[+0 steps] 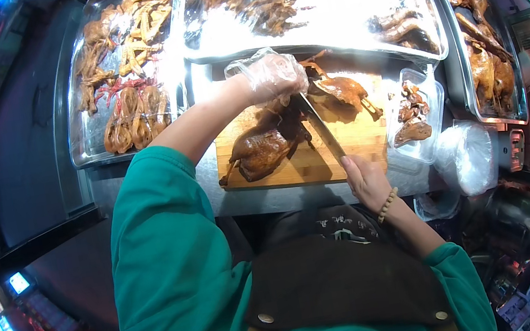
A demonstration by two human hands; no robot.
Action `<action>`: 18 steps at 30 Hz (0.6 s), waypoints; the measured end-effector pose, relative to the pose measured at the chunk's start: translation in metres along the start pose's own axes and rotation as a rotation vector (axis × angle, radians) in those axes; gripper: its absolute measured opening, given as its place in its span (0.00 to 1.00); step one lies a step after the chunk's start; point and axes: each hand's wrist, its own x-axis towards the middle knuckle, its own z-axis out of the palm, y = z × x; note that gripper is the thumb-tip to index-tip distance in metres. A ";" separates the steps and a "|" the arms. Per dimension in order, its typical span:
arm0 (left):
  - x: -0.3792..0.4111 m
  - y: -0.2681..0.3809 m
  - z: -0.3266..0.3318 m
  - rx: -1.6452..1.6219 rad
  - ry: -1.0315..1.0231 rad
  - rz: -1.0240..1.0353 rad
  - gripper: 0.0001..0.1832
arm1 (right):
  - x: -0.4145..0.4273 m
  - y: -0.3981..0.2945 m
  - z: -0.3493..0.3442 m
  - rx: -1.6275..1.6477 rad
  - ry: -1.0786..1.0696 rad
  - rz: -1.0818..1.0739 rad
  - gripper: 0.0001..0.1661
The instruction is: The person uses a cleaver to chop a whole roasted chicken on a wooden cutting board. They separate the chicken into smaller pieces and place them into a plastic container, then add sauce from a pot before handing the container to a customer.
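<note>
My left hand (275, 77), in a clear plastic glove, is closed over the upper end of a roasted duck piece near the cutting board's back edge; its fingers and what they grip are partly hidden. My bare right hand (366, 180) holds a long knife (323, 129), whose blade slants up and left to just below the left hand. A browned duck (262, 151) lies on the bamboo cutting board (349, 164), left of the blade. Another duck portion (341, 92) with a leg bone lies on the board to the right.
A plastic container (431, 108) of chopped meat stands right of the board. Behind is a large metal tray (318, 41) of meat; a left tray (81, 138) holds feet and other pieces, a right tray (470, 99) whole birds. A bundle of clear plastic bags (468, 155) sits at the right.
</note>
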 end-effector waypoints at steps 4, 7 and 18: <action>-0.001 -0.011 0.013 0.075 -0.048 0.004 0.03 | 0.011 -0.010 -0.002 -0.098 -0.055 0.129 0.20; -0.014 -0.024 0.039 -0.023 0.121 0.059 0.06 | 0.022 -0.001 -0.001 -0.253 -0.108 0.085 0.20; -0.028 0.033 -0.013 -0.097 -0.039 -0.285 0.10 | 0.008 0.004 -0.012 -0.163 -0.007 -0.194 0.16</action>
